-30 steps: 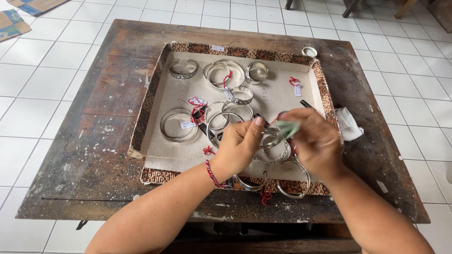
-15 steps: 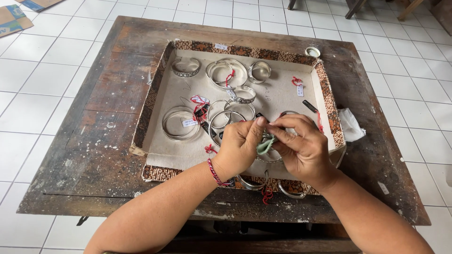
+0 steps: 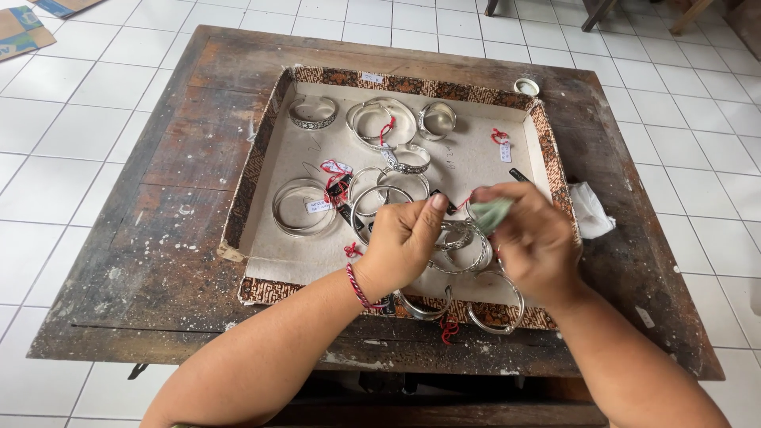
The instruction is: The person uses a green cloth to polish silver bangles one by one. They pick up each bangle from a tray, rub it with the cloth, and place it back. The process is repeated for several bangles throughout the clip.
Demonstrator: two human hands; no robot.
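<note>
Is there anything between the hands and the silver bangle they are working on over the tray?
Nothing visible. The left hand grips the silver metal bangle directly, and the right hand presses a small pale green cloth on it. Other silver bangles lie apart in the shallow patterned-rim cardboard tray.

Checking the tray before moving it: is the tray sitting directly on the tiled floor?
No, the patterned tray rests on a worn wooden table, with the white tiled floor around it.

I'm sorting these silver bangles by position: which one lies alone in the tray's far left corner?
The dark-patterned cuff bangle. It sits by itself in the far left corner of the tray, while the other bangles cluster toward the middle and the hands.
</note>
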